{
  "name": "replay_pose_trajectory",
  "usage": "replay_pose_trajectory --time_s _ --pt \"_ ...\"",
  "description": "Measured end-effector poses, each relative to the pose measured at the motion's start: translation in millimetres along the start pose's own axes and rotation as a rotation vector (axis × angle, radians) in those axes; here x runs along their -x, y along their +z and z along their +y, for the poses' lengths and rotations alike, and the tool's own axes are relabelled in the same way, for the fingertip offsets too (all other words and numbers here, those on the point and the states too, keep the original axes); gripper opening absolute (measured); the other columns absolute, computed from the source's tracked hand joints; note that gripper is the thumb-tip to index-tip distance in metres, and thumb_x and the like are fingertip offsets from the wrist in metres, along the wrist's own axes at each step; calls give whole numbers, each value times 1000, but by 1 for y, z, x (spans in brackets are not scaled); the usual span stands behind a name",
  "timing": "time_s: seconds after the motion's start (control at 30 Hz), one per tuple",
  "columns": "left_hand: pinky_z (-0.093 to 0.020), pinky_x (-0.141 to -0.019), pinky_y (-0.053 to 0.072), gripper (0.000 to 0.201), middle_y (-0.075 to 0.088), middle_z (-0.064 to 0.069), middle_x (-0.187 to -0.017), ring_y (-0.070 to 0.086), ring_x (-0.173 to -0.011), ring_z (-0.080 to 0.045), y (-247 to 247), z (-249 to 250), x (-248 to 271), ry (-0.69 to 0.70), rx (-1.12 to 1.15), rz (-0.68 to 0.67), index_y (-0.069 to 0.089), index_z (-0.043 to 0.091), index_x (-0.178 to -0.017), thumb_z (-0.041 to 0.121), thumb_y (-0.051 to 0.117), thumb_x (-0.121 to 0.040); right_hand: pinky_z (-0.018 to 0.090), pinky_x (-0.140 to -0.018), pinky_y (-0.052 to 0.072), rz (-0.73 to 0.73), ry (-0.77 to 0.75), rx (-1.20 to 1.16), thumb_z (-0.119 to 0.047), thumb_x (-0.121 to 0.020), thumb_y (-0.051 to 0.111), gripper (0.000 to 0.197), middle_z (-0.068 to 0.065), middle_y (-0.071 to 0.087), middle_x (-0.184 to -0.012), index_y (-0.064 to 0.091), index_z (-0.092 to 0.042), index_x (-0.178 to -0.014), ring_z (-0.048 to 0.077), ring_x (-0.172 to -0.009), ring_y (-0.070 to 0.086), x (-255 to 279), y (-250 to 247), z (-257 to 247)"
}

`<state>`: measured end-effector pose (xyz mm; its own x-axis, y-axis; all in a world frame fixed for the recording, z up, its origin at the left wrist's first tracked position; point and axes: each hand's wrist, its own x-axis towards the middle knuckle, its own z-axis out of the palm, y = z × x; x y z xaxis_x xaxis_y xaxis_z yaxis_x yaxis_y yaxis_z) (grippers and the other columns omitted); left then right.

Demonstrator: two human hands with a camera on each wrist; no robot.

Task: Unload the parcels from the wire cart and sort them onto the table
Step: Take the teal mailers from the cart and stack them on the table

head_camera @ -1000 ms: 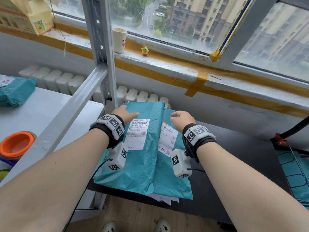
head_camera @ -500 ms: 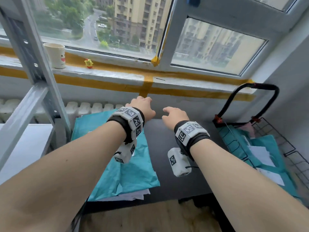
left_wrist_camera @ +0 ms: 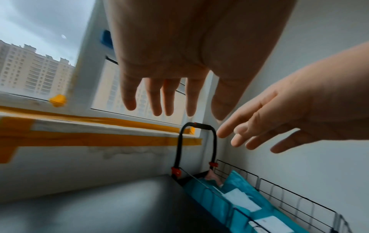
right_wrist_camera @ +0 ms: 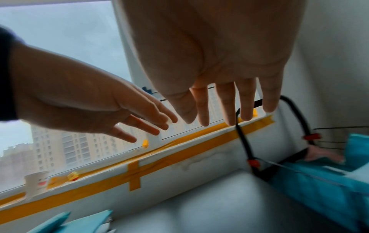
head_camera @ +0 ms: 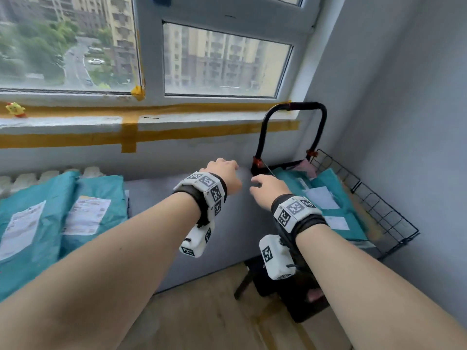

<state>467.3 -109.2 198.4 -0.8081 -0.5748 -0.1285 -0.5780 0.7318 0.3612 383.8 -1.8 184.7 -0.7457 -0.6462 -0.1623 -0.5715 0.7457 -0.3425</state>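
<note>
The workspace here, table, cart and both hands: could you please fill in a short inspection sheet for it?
Surface: dark table, bare in the middle.
Job's things: two teal parcels lie side by side at the table's left, labels up; more teal parcels lie in the wire cart on the right.
Clutter: nothing seen on the table.
Grippers: left hand and right hand hold nothing, fingers extended, in the air near the cart.
Cables: nothing seen.
Surroundings: window, taped sill, yellow figurine, wooden floor.
</note>
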Motion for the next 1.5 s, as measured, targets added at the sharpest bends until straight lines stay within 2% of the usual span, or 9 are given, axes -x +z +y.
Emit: replay_pose_trajectory --time_s 0.23,0.37,0.47,0.63,0.83,1.03,1.23,1.37,1.5 --pt "-42 -103 39 51 41 -7 -140 42 -126 -30 72 167 -15 140 -20 -34 43 27 -137 33 54 -88 35 -104 40 28 108 -14 -25 -95 44 40 3 49 -141 50 -26 -134 28 -124 48 21 -51 173" --pt "-41 -103 39 47 42 -6 -138 44 -125 -28 103 229 -29 164 -35 -64 46 26 -134 32 54 -88 32 -103 40 25 153 -23 -21 -95 43 39 4 50 -140 53 -26 -133 28 -126 46 22 -71 249" --pt "-42 -103 39 47 42 -6 -138 43 -126 -27 121 260 -45 175 -57 -86 46 26 -134 32 53 -88 30 -100 41 31 190 -36 -18 -94 44 35 6 54 -137 60 -24 -125 29 -123 49 13 -79 294" --pt "-41 -103 39 48 43 -5 -138 43 -126 -26 150 290 -90 181 -96 -123 45 27 -135 33 53 -88 26 -96 41 39 249 -108 -17 -94 46 33 2 58 -131 62 -23 -121 24 -120 53 -21 -81 349" --pt "-41 -102 40 47 45 -7 -137 46 -124 -27 178 320 -178 159 -36 -145 47 25 -135 29 54 -89 24 -93 42 45 312 -101 -12 -93 45 32 0 61 -127 66 -22 -115 24 -115 56 -92 -98 405" --pt "-39 -95 44 41 49 -8 -132 50 -117 -28 193 337 -269 106 14 -171 52 22 -130 24 54 -88 28 -99 43 -18 374 -97 -12 -92 47 32 0 62 -127 67 -22 -115 24 -116 56 -177 -110 444" --pt "-40 -96 44 38 49 -9 -128 49 -115 -28 224 348 -333 51 51 -206 52 22 -126 22 53 -88 27 -93 47 -124 408 -141 -15 -90 49 29 -1 64 -120 67 -27 -109 22 -107 60 -237 -91 475" --pt "-39 -99 40 43 46 -6 -134 45 -122 -27 243 357 -368 34 68 -189 49 23 -131 22 51 -89 27 -93 46 -183 403 -148 -14 -91 48 30 0 63 -123 65 -24 -113 22 -109 58 -282 -85 499" --pt "-40 -104 32 47 42 -5 -138 39 -127 -26 259 361 -393 69 -47 -159 44 23 -135 21 50 -89 27 -90 43 -252 384 -119 -15 -91 48 39 3 58 -128 52 -20 -130 24 -113 56 -327 -76 519"
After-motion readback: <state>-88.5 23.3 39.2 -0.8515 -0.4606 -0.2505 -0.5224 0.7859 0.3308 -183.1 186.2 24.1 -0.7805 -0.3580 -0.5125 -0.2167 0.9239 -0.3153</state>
